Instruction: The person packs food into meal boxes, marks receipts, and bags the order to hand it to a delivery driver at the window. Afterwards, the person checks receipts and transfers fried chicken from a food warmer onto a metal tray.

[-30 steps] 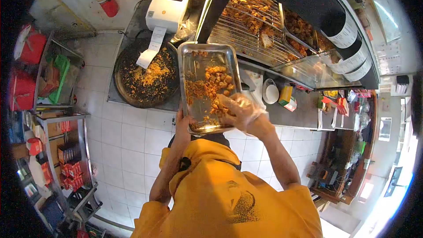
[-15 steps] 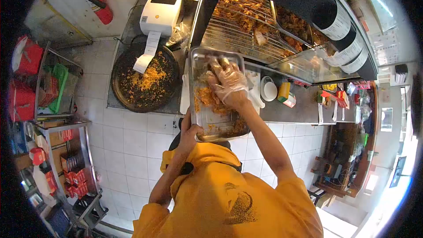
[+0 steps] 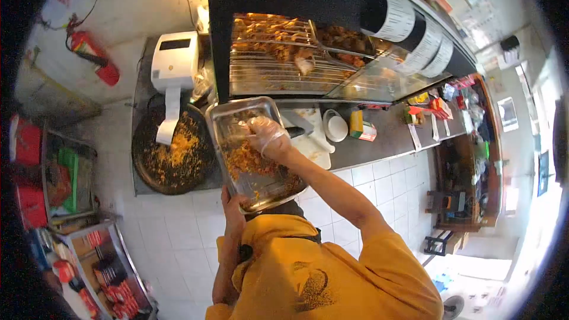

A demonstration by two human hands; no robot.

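Observation:
My left hand [image 3: 235,206] grips the near left corner of a rectangular metal tray [image 3: 261,206], which is slightly tilted. Inside the tray lie loose orange-brown fried crumbs [image 3: 242,163]. My right hand [image 3: 269,139], in a clear plastic glove, reaches into the far half of the tray. Its fingers are bent together among the crumbs, and their tips are partly hidden. Left of the tray stands a large round black pan [image 3: 145,169] with more crumbs. A knife [image 3: 290,132] rests on a white cutting board [image 3: 320,157] to the right.
A lit display case [image 3: 272,86] with fried pieces on wire racks stands behind the tray. A white receipt printer [image 3: 173,62] trails paper over the pan. White bowls [image 3: 335,127] and a small box [image 3: 363,127] sit on the right counter. Shelves with red boxes [image 3: 26,139] line the left.
My view has turned, so the display case and tray appear lower and further left. My right hand's fingers, spread before, are now drawn together. My left hand still holds the tray.

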